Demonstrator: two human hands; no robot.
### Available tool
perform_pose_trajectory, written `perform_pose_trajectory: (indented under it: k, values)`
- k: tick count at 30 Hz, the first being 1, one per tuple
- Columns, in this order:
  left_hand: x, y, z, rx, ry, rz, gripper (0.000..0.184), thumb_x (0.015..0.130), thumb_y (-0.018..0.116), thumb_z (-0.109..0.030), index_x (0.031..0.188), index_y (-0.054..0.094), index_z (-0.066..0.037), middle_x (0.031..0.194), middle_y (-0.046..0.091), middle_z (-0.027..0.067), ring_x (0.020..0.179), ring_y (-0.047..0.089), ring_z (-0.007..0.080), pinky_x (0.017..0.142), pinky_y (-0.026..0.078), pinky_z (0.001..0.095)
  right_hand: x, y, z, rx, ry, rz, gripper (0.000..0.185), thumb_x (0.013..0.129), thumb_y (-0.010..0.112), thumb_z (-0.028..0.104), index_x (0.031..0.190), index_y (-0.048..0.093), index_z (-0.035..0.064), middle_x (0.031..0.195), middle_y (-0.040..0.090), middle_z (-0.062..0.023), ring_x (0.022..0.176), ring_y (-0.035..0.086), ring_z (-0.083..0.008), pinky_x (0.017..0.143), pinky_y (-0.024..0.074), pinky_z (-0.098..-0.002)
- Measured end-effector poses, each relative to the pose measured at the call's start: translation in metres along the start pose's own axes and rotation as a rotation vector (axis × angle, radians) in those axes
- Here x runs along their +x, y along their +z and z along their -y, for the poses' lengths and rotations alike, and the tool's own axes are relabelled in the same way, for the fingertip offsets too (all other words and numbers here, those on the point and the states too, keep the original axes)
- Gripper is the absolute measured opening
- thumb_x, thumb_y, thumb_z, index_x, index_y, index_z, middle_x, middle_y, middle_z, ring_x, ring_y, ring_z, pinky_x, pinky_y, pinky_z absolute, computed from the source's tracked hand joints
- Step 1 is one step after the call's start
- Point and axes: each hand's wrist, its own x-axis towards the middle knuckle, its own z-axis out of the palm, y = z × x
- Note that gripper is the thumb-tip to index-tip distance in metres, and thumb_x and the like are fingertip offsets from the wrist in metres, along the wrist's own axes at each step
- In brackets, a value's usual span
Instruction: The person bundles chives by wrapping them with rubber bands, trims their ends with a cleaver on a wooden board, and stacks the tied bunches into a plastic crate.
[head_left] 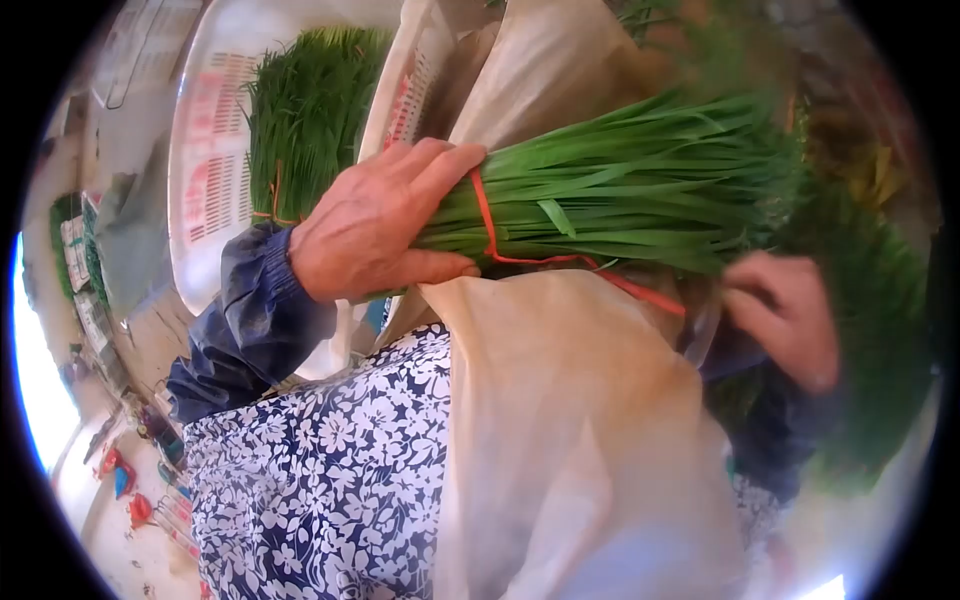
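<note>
My left hand [375, 220] is wrapped around the stem end of a bunch of garlic chives [630, 190], thumb below and fingers above. The long flat green leaves point right across my lap. A red tie [488, 215] circles the bunch just beside my left fingertips, and its loose end runs right along the underside. My right hand [785, 315] is by the leaves' lower right side, beyond the tie's loose end. Its fingers are curled and slightly blurred, and what they hold, if anything, is hidden. Under the bunch, a beige cloth [570, 400] covers my lap.
A white plastic basket [190, 210] at upper left holds upright tied bunches of chives [320, 110]. More loose greens [860, 330] lie at the right. Small red and blue items [122, 478] are scattered on the floor at lower left.
</note>
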Motion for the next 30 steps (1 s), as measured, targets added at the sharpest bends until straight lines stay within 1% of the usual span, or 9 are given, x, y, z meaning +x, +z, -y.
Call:
perform_pose_trajectory:
  k: [1, 3, 8, 10, 11, 16, 21, 24, 30]
  values:
    - [0.001, 0.001, 0.003, -0.065, 0.052, -0.09, 0.067, 0.073, 0.079, -0.028, 0.127, 0.048, -0.001, 0.12, 0.055, 0.021, 0.109, 0.056, 0.0411, 0.093, 0.046, 0.0438, -0.019, -0.01, -0.005, -0.13, 0.237, -0.055, 0.01, 0.082, 0.062, 0.007, 0.087, 0.062, -0.0024, 0.072, 0.061, -0.014, 0.062, 0.061, -0.0276, 0.06, 0.0476, -0.0314]
    - [0.002, -0.001, 0.005, -0.136, 0.108, -0.171, 0.061, 0.076, 0.077, -0.025, 0.125, 0.05, -0.002, 0.119, 0.056, 0.0198, 0.106, 0.056, 0.04, 0.091, 0.047, 0.043, -0.035, -0.012, -0.02, -0.853, 0.157, -0.368, 0.007, 0.082, 0.061, 0.002, 0.087, 0.061, -0.0031, 0.076, 0.059, -0.0143, 0.067, 0.06, -0.0269, 0.065, 0.0475, -0.0293]
    - [0.013, -0.014, -0.012, -0.252, 0.081, -0.192, 0.055, 0.074, 0.078, -0.014, 0.121, 0.051, -0.002, 0.125, 0.055, 0.0201, 0.11, 0.057, 0.0388, 0.092, 0.047, 0.0387, 0.001, 0.008, 0.023, -0.149, -0.037, -0.547, 0.013, 0.082, 0.059, -0.008, 0.092, 0.06, -0.0004, 0.078, 0.057, -0.0123, 0.066, 0.057, -0.0188, 0.062, 0.0473, -0.0291]
    - [0.013, -0.016, -0.014, -0.259, 0.054, -0.155, 0.057, 0.074, 0.078, -0.014, 0.122, 0.052, 0.0, 0.126, 0.055, 0.0199, 0.116, 0.056, 0.0367, 0.098, 0.044, 0.0389, 0.035, 0.038, 0.035, 0.005, -0.02, -0.403, 0.02, 0.08, 0.071, 0.008, 0.095, 0.058, 0.0041, 0.076, 0.06, -0.0106, 0.059, 0.06, -0.0239, 0.054, 0.0478, -0.0336]
    - [0.015, -0.016, -0.016, -0.2, 0.076, -0.142, 0.062, 0.071, 0.08, -0.016, 0.124, 0.051, -0.001, 0.126, 0.055, 0.02, 0.114, 0.057, 0.037, 0.097, 0.045, 0.0398, 0.055, 0.051, 0.037, -0.181, -0.166, -0.388, 0.032, 0.078, 0.076, 0.024, 0.09, 0.054, 0.0041, 0.079, 0.063, -0.0129, 0.063, 0.063, -0.0295, 0.054, 0.0488, -0.0389]
    - [0.02, -0.013, -0.027, 0.06, 0.033, -0.079, 0.08, 0.062, 0.086, -0.022, 0.129, 0.048, -0.002, 0.125, 0.055, 0.0203, 0.11, 0.057, 0.0387, 0.093, 0.047, 0.0419, 0.082, 0.067, 0.029, -0.292, -0.388, -0.347, 0.009, 0.076, 0.058, 0.003, 0.083, 0.054, 0.0047, 0.073, 0.057, -0.0122, 0.067, 0.063, -0.0327, 0.057, 0.0505, -0.0411]
    - [0.026, -0.019, -0.033, 0.007, -0.11, 0.07, 0.095, 0.054, 0.088, -0.025, 0.135, 0.044, -0.001, 0.12, 0.059, 0.0207, 0.108, 0.057, 0.0417, 0.091, 0.048, 0.044, 0.061, 0.047, 0.013, -0.403, -0.39, -0.413, 0.009, 0.077, 0.061, 0.006, 0.082, 0.054, 0.0041, 0.074, 0.057, -0.0111, 0.07, 0.063, -0.0311, 0.058, 0.0496, -0.04]
    - [0.025, -0.015, -0.032, 0.014, 0.032, -0.095, 0.085, 0.055, 0.084, -0.021, 0.131, 0.049, -0.005, 0.102, 0.06, 0.0169, 0.092, 0.06, 0.0375, 0.078, 0.05, 0.0424, 0.024, 0.018, -0.01, -0.46, -0.275, -0.542, 0.009, 0.079, 0.063, 0.005, 0.086, 0.057, 0.0027, 0.077, 0.059, -0.0113, 0.071, 0.063, -0.0306, 0.059, 0.0494, -0.038]
    - [0.054, -0.045, -0.032, -0.086, 0.125, 0.285, 0.07, 0.079, 0.076, -0.03, 0.132, 0.045, 0.005, 0.111, 0.059, 0.0227, 0.103, 0.058, 0.0403, 0.088, 0.047, 0.0431, -0.095, -0.024, -0.108, -0.271, 0.41, -1.055, 0.012, 0.085, 0.064, 0.005, 0.096, 0.063, 0.0003, 0.081, 0.065, -0.0156, 0.075, 0.065, -0.0336, 0.066, 0.051, -0.0347]
